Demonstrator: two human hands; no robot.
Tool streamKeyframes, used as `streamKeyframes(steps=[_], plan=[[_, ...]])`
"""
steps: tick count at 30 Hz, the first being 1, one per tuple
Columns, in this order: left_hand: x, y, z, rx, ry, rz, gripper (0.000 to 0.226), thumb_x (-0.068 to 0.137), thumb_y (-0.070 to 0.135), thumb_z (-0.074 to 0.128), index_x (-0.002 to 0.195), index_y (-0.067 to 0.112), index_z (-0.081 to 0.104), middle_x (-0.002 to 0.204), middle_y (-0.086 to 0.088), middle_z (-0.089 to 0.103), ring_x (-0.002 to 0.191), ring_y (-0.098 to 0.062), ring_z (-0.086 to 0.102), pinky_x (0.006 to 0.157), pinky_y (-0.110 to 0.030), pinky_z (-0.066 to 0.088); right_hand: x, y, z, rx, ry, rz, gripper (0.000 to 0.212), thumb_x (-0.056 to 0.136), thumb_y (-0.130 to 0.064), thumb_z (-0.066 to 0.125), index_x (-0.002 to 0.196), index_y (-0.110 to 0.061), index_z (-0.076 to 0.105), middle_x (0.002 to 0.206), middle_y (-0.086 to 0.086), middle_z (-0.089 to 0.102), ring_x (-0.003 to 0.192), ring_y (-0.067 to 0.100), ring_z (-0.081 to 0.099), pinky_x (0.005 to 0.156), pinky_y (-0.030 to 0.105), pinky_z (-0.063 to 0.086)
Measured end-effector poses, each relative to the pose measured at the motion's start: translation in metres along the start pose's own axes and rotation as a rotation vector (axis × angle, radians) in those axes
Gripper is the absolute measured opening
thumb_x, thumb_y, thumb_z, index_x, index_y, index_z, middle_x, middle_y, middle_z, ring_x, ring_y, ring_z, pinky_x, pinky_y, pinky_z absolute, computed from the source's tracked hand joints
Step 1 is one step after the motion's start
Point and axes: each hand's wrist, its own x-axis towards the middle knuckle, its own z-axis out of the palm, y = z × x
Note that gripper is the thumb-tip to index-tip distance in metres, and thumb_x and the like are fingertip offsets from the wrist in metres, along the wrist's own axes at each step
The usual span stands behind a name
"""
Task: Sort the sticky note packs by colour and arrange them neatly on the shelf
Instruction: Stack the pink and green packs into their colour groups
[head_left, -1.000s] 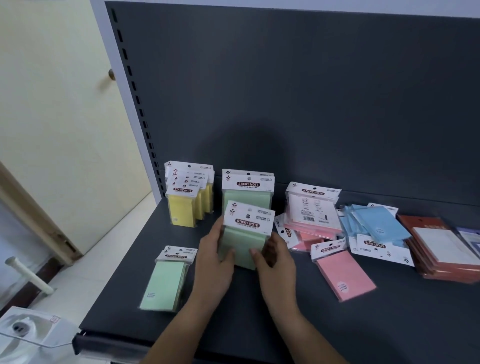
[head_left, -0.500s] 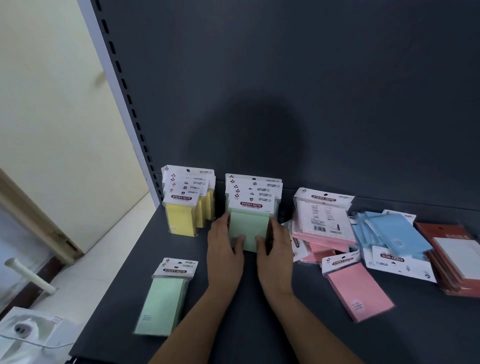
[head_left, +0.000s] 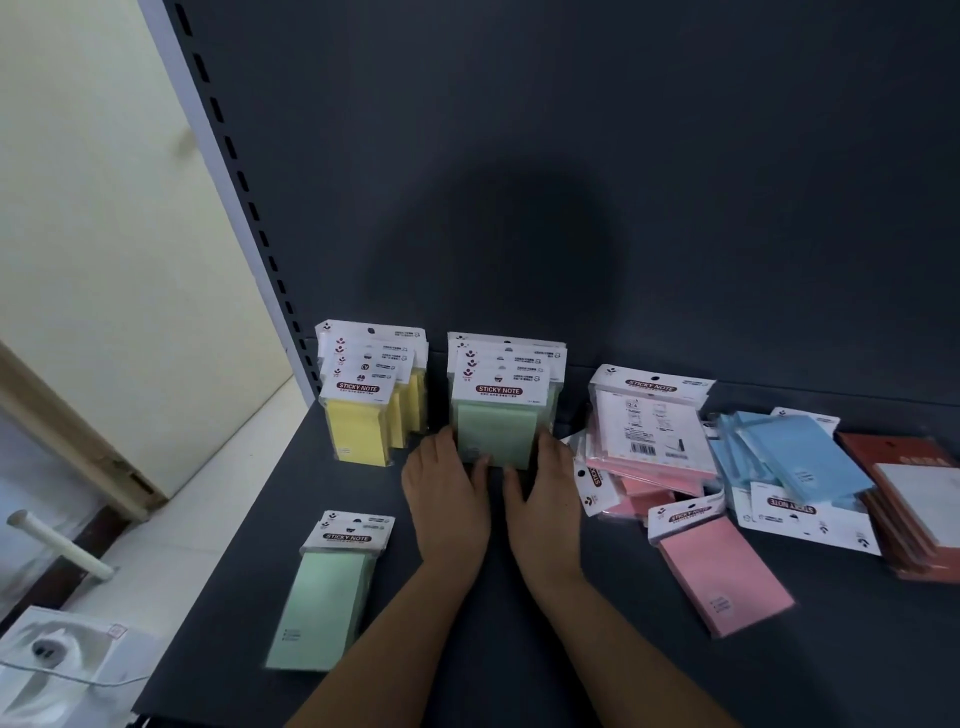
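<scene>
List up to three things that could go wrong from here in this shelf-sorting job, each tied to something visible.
1. The left hand and right hand grip the front green pack of an upright row; released carelessly, the row might topple forward.
2. The loose pink heap lies beside the right hand; a nudge could spread it.
3. The flat green pack near the front edge of the shelf could be knocked off.

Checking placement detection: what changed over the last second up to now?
The green pack, held up off the shelf a second ago, went back and down. It now stands at the front of the green row. The left hand and right hand still hold its lower corners. The yellow row, loose green pack, pink pile, blue pile and red pile stayed put.
</scene>
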Motion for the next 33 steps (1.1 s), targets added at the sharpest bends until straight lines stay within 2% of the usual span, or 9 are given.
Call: streamKeyframes(steps=[8,11,15,18,20,24,27,30,33], plan=[[-0.002,0.000,-0.008,-0.222,-0.014,-0.030,0.042,0.088,0.018,0.061,0.125,0.002,0.048,0.119,-0.014,0.053,0.112,-0.029,0.048,0.098,-0.037,0.037,-0.008,-0.004,-0.004,0.075,0.033,0.015,0.056,0.090,-0.008,0.051,0.142,-0.005,0.030,0.140,0.009,0.039,0.131,0.020,0.037,0.109,0.036,0.034],[-0.006,0.004,-0.020,-0.331,-0.021,-0.055,0.047,0.090,0.019,0.059,0.132,0.004,0.042,0.127,-0.009,0.047,0.119,-0.022,0.044,0.099,-0.027,0.033,-0.016,-0.004,-0.003,0.046,-0.018,0.012,0.065,0.089,-0.008,0.052,0.146,-0.005,0.021,0.147,0.010,0.031,0.138,0.020,0.028,0.113,0.037,0.029],[-0.013,0.010,-0.047,-0.400,-0.030,-0.061,0.044,0.088,0.016,0.061,0.129,0.006,0.045,0.122,-0.005,0.052,0.117,-0.018,0.047,0.093,-0.020,0.032,-0.035,-0.013,-0.007,0.133,0.028,-0.015,0.065,0.088,-0.006,0.055,0.144,-0.007,0.024,0.146,0.004,0.031,0.136,0.013,0.028,0.113,0.023,0.024],[-0.020,0.001,-0.083,-0.036,-0.129,0.041,0.048,0.085,0.027,0.064,0.128,0.009,0.048,0.121,-0.004,0.056,0.116,-0.024,0.051,0.095,-0.031,0.037,-0.060,-0.029,-0.011,0.189,-0.012,-0.105,0.047,0.088,-0.010,0.054,0.133,-0.011,0.042,0.126,-0.003,0.042,0.120,0.009,0.040,0.105,0.021,0.032],[-0.029,-0.017,-0.111,0.346,-0.119,0.031,0.056,0.080,0.040,0.066,0.124,0.010,0.050,0.116,-0.008,0.058,0.111,-0.029,0.054,0.092,-0.041,0.040,-0.073,-0.039,-0.012,0.059,-0.123,-0.169,0.040,0.086,-0.032,0.044,0.119,-0.016,0.058,0.114,-0.005,0.046,0.108,0.009,0.043,0.099,0.027,0.038],[-0.054,-0.055,-0.145,0.526,-0.104,-0.179,0.056,0.073,0.047,0.071,0.090,-0.003,0.055,0.089,-0.024,0.058,0.086,-0.043,0.058,0.069,-0.049,0.047,-0.091,-0.053,-0.009,-0.253,-0.430,-0.212,0.074,0.071,-0.058,0.011,0.104,-0.019,0.064,0.110,-0.003,0.046,0.107,0.017,0.039,0.092,0.031,0.032],[-0.061,-0.067,-0.144,0.392,-0.280,-0.340,0.052,0.084,0.055,0.052,0.094,0.004,0.054,0.103,-0.017,0.059,0.100,-0.037,0.054,0.083,-0.042,0.046,-0.103,-0.060,-0.001,-0.349,-0.595,-0.184,0.068,0.080,-0.059,0.015,0.108,-0.015,0.059,0.116,0.000,0.043,0.111,0.021,0.036,0.095,0.034,0.030],[-0.065,-0.061,-0.138,0.095,-0.327,-0.361,0.034,0.088,0.043,0.053,0.094,0.010,0.058,0.099,-0.009,0.062,0.095,-0.029,0.058,0.080,-0.036,0.046,-0.107,-0.063,0.003,-0.345,-0.629,-0.143,0.041,0.093,-0.045,0.034,0.111,-0.014,0.055,0.118,0.003,0.042,0.112,0.023,0.035,0.095,0.035,0.030],[-0.063,-0.056,-0.130,0.007,-0.358,-0.369,0.026,0.089,0.034,0.055,0.098,0.010,0.060,0.099,-0.006,0.063,0.097,-0.026,0.059,0.081,-0.035,0.046,-0.104,-0.060,0.001,-0.274,-0.600,-0.089,0.028,0.094,-0.032,0.040,0.112,-0.014,0.052,0.120,0.004,0.041,0.113,0.022,0.035,0.098,0.032,0.031]])
